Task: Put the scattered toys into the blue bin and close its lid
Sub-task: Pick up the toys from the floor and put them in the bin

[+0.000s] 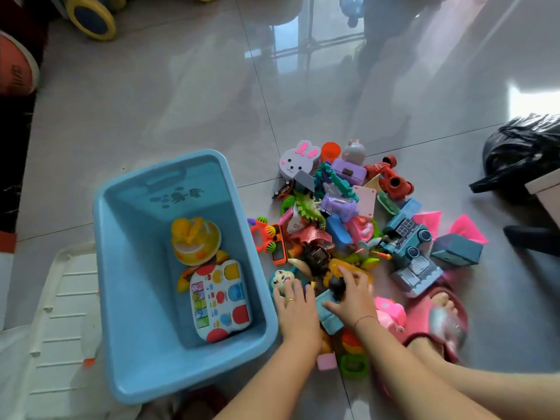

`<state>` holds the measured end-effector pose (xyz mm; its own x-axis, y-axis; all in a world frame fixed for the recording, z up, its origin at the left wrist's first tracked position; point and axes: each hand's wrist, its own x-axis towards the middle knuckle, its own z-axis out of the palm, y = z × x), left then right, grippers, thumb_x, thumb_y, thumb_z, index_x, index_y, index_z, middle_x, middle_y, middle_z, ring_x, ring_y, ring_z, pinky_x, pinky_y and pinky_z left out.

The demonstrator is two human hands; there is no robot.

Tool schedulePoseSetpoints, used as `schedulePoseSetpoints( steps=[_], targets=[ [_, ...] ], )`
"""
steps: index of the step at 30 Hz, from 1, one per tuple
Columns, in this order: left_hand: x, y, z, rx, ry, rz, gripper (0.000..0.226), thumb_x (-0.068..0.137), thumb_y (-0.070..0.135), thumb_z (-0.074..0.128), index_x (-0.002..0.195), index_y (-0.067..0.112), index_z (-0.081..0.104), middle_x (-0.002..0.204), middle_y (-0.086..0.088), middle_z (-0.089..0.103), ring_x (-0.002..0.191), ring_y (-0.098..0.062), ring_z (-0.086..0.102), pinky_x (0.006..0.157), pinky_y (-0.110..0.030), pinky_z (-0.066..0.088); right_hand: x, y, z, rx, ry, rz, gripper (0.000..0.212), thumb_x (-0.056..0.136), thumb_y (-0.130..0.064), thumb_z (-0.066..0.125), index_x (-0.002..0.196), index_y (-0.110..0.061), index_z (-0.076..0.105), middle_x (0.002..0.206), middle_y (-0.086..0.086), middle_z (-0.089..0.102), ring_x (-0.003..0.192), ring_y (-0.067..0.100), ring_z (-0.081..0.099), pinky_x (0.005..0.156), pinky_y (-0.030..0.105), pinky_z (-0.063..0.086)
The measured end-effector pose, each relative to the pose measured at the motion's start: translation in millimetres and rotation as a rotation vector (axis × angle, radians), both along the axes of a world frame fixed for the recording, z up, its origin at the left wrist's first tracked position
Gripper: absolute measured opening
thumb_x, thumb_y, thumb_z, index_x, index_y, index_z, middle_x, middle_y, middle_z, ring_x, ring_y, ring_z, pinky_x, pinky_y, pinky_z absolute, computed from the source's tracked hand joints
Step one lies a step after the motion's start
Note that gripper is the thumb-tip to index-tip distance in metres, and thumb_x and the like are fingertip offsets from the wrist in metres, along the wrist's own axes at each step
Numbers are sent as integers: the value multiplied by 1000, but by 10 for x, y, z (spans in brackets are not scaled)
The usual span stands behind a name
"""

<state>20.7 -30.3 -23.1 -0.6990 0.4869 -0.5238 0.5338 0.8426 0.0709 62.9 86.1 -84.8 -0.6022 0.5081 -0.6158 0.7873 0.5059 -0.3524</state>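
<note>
The blue bin (pixel 121 268) stands open on the floor at lower left. Inside it lie a yellow round toy (pixel 195 241) and a white toy keyboard with coloured buttons (pixel 219 300). A heap of scattered toys (pixel 348 213) lies right of the bin, among them a grey bunny box (pixel 298 159), a red toy car (pixel 391 175) and a blue toy truck (pixel 407 247). My left hand (pixel 295 310) rests on a doll with teal hair (pixel 281 280) at the heap's near edge. My right hand (pixel 351 298) presses on a light blue block (pixel 328 316) and a dark toy beside it.
The bin's white lid (pixel 60 313) lies flat left of the bin. A foot in a pink slipper (pixel 439 322) is at the heap's right. A black plastic bag (pixel 521 150) sits far right, a basketball (pixel 15 68) far left. Bare tiled floor stretches beyond the heap.
</note>
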Motion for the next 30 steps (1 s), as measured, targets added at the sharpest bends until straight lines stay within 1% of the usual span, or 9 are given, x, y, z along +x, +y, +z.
schedulePoseSetpoints(
  steps=[2, 4, 6, 8, 12, 15, 18, 23, 30],
  targets=[
    [-59, -64, 7, -201, -33, -125, 67, 98, 14, 42, 150, 5, 0, 158, -16, -5, 145, -36, -2, 116, -50, 1, 3, -44, -39, 73, 4, 113, 82, 71, -40, 74, 140, -35, 29, 139, 7, 29, 124, 30, 41, 100, 42, 43],
    [-100, -135, -95, -196, -13, -118, 66, 94, 10, 49, 149, 6, 12, 158, -17, 1, 142, -36, 18, 112, -43, 27, -6, -50, -69, 124, 43, 144, 66, 76, -37, 70, 133, -32, 38, 129, 6, 37, 115, 28, 47, 92, 38, 48],
    [-122, -143, -207, -74, 16, 23, 64, 69, 10, 79, 127, 10, 52, 145, -19, 31, 116, -36, 54, 78, -38, 56, -45, -32, -97, 115, 76, 126, 46, 81, -33, 67, 122, -26, 49, 118, 6, 44, 108, 26, 51, 85, 34, 48],
    [-139, -133, -199, -14, -19, 86, 58, 35, 11, 94, 88, 10, 69, 107, -16, 58, 80, -29, 67, 46, -29, 53, -94, 5, -121, 45, 127, 56, 36, 81, -30, 68, 113, -22, 56, 113, 5, 48, 104, 24, 52, 84, 33, 47],
    [-125, -68, -112, 232, -136, 278, 27, 92, 28, 56, 114, 14, 53, 116, -6, 56, 104, -25, 54, 80, -34, 45, -231, 130, 59, -224, 385, -411, 23, 77, -20, 74, 96, -15, 63, 99, 5, 61, 91, 20, 56, 78, 29, 44],
    [-136, -54, 107, 473, -209, 505, 32, 89, 41, 58, 114, 21, 58, 110, 3, 61, 101, -19, 57, 80, -30, 43, -339, 240, 345, -445, 560, -758, 16, 81, -20, 71, 94, -17, 62, 94, 7, 61, 79, 20, 57, 65, 31, 48],
    [-160, -61, 352, 730, -413, 662, 27, 84, 42, 66, 104, 26, 61, 102, 8, 62, 92, -10, 59, 75, -24, 50, -455, 302, 669, -630, 676, -853, 5, 87, -20, 64, 90, -21, 61, 87, 4, 58, 70, 14, 55, 62, 24, 45],
    [-270, -166, 894, 1046, -462, 790, 29, 81, 39, 70, 103, 22, 64, 101, 4, 66, 92, -7, 61, 65, -14, 50, -566, 230, 1317, -704, 804, -752, 18, 88, -24, 62, 103, -15, 61, 95, 8, 59, 73, 14, 57, 56, 20, 48],
    [-743, -717, 1517, 1255, 71, 916, 19, 85, 26, 69, 100, 17, 63, 88, 12, 64, 74, 7, 59, 67, -8, 47, -784, -485, 1736, -514, 796, -264, 24, 81, -23, 71, 102, -18, 62, 99, 1, 64, 91, 16, 62, 78, 31, 55]
  ],
)
